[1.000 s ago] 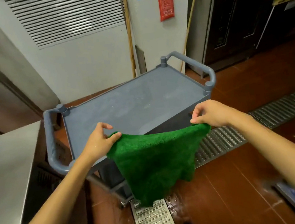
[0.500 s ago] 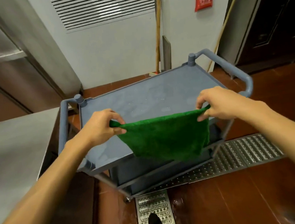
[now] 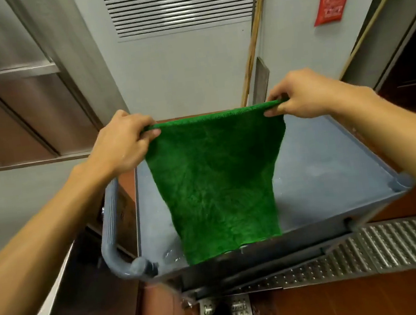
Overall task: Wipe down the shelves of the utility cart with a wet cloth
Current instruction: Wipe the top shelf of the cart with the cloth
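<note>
- Green cloth (image 3: 218, 182) hangs lengthwise over the grey cart (image 3: 335, 175), top edge stretched level, lower edge at the cart's near rim
- Left hand (image 3: 123, 141) and right hand (image 3: 304, 94), knuckles up, each pinch a top corner
- Cloth nubby terry; cart top smooth plastic, rounded handle (image 3: 113, 237)

One wide-angle camera rides on the person's head, looking forward and steeply down, close above the cart's top shelf (image 3: 328, 168), which fills mid-frame. The left hand (image 3: 121, 141) reaches in from 8 o'clock and the right hand (image 3: 306, 93) from 4 o'clock, the cloth (image 3: 218, 182) hanging between them at arm's reach. The louvred wall (image 3: 185, 68) stands at 12 o'clock, the floor grate (image 3: 395, 244) at 5 o'clock.
</note>
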Demonstrator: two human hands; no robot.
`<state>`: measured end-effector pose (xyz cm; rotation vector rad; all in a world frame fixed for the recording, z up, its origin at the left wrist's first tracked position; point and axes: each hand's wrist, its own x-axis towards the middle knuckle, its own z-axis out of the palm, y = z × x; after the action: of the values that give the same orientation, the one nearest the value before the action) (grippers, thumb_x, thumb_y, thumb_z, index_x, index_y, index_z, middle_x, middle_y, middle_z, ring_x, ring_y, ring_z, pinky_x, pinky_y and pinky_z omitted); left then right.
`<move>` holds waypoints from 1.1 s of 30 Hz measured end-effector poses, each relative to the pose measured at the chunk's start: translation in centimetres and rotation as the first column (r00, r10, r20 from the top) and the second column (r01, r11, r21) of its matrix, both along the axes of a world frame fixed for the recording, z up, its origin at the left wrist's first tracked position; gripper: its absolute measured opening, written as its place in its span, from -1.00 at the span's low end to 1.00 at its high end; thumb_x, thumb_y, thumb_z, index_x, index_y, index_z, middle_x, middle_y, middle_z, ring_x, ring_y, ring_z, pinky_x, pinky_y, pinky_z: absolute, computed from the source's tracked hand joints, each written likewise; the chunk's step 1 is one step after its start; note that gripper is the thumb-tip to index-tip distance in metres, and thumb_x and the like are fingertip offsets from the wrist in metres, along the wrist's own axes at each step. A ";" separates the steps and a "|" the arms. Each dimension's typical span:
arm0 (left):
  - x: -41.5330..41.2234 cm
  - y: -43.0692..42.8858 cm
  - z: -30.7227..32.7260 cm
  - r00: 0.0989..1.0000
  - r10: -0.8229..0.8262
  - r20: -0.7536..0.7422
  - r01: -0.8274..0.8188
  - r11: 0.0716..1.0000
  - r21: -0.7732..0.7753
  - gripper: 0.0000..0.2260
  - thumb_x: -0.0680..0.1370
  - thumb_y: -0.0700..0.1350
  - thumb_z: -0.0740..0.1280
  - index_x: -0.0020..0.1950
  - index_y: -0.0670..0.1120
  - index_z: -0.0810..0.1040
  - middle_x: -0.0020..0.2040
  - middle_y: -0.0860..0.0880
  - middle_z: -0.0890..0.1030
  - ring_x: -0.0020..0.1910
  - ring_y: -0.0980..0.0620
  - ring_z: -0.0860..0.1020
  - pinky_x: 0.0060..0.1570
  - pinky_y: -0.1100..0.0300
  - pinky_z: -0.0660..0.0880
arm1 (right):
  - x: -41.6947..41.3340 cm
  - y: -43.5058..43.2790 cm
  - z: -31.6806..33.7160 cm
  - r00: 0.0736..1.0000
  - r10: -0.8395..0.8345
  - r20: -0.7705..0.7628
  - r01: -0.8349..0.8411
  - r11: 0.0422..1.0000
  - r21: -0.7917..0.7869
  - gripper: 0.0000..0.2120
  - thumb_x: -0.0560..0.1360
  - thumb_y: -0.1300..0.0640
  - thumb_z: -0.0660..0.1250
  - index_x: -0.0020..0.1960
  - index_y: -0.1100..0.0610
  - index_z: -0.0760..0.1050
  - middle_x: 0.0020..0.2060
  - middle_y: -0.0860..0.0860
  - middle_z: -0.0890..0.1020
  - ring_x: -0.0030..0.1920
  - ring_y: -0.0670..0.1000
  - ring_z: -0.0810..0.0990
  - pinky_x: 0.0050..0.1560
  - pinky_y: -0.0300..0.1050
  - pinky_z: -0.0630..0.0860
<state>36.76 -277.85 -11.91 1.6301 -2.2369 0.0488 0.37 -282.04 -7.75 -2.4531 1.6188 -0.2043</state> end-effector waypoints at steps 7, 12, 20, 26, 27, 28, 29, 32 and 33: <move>5.4 -8.8 4.7 0.998 0.057 0.018 -0.054 0.993 -0.101 -0.85 0.64 -0.06 0.32 0.07 -0.11 0.61 -0.14 -0.09 0.55 0.09 -0.26 0.48 -0.05 -0.12 0.47 | 6.6 -9.4 3.9 0.995 -0.034 0.094 0.044 0.994 -0.102 -0.75 0.51 0.04 0.44 0.17 0.05 0.63 -0.08 0.06 0.61 -0.06 0.08 0.54 -0.02 -0.11 0.43; 8.9 -14.1 8.8 0.996 0.084 0.011 -0.080 0.977 -0.200 -0.80 0.62 -0.02 0.32 0.13 -0.09 0.63 -0.06 -0.28 0.64 -0.04 -0.33 0.57 -0.03 -0.19 0.55 | 9.8 -14.0 6.2 0.970 -0.011 0.243 0.073 0.967 -0.245 -0.77 0.54 0.11 0.42 0.19 0.06 0.61 -0.06 0.05 0.59 0.01 0.09 0.56 0.05 -0.03 0.52; 10.6 -16.5 3.3 0.998 0.043 0.048 -0.042 0.999 -0.020 -0.84 0.64 -0.04 0.32 0.15 -0.04 0.62 -0.07 -0.23 0.67 -0.05 -0.29 0.59 -0.04 -0.15 0.57 | 11.7 -17.1 0.0 0.983 -0.017 0.182 0.051 0.982 -0.183 -0.79 0.53 0.18 0.41 0.14 0.02 0.65 0.02 0.05 0.69 0.04 0.07 0.60 0.10 0.01 0.56; 9.5 -15.9 -8.1 0.991 0.076 0.110 -0.109 0.935 0.339 -0.86 0.64 -0.03 0.31 0.08 -0.06 0.60 -0.10 -0.15 0.60 0.00 -0.23 0.56 -0.10 0.01 0.47 | 12.0 -17.8 -10.9 1.000 -0.020 -0.011 0.021 0.997 0.069 -0.81 0.51 0.10 0.43 0.08 -0.13 0.64 0.03 -0.08 0.69 0.06 0.03 0.61 0.02 0.02 0.60; 9.5 -15.8 -10.0 0.990 0.082 0.114 -0.121 0.910 0.397 -0.86 0.64 -0.03 0.30 0.07 -0.06 0.60 -0.08 -0.17 0.62 0.01 -0.24 0.58 -0.09 0.01 0.48 | 12.2 -17.8 -12.7 0.999 -0.002 -0.034 0.006 0.994 0.113 -0.81 0.51 0.08 0.43 0.09 -0.14 0.64 0.04 -0.08 0.69 0.07 0.03 0.61 0.01 0.00 0.59; 9.5 -15.7 -11.7 0.989 0.092 0.115 -0.134 0.884 0.448 -0.86 0.64 -0.02 0.30 0.06 -0.06 0.60 -0.05 -0.18 0.64 0.02 -0.25 0.59 -0.09 0.00 0.50 | 12.3 -17.8 -14.5 0.999 0.013 -0.050 -0.005 0.986 0.164 -0.81 0.51 0.06 0.43 0.10 -0.13 0.64 0.05 -0.08 0.69 0.09 0.03 0.60 0.00 -0.03 0.58; 9.5 -15.7 -13.3 0.989 0.108 0.104 -0.145 0.862 0.486 -0.85 0.64 -0.01 0.30 0.05 -0.06 0.59 -0.03 -0.19 0.65 0.02 -0.25 0.59 -0.08 -0.01 0.51 | 12.5 -17.9 -16.2 0.998 0.027 -0.055 -0.015 0.977 0.214 -0.82 0.51 0.04 0.44 0.10 -0.12 0.64 0.06 -0.08 0.69 0.10 0.04 0.60 0.00 -0.06 0.56; 9.9 -15.9 -17.3 0.977 0.192 0.096 -0.213 0.805 0.553 -0.86 0.62 0.01 0.33 0.04 -0.03 0.60 0.01 -0.17 0.67 0.06 -0.26 0.59 -0.06 -0.01 0.52 | 13.1 -19.0 -20.4 1.000 0.000 -0.001 0.000 0.944 0.330 -0.78 0.46 0.00 0.49 0.10 -0.06 0.64 0.07 -0.03 0.68 0.13 0.07 0.59 0.09 -0.02 0.55; 10.0 -16.1 -18.3 0.969 0.221 0.109 -0.244 0.791 0.561 -0.86 0.62 0.02 0.33 0.05 -0.03 0.61 0.04 -0.17 0.67 0.08 -0.25 0.59 -0.06 0.00 0.50 | 13.3 -19.5 -21.5 0.999 -0.019 0.032 0.006 0.936 0.351 -0.76 0.45 0.00 0.50 0.11 -0.03 0.64 0.08 0.01 0.68 0.14 0.08 0.59 0.11 -0.01 0.54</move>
<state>46.77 -293.97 -30.20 2.2205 -2.1841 -0.5945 13.62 -301.57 -29.26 -2.1562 1.5057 0.0393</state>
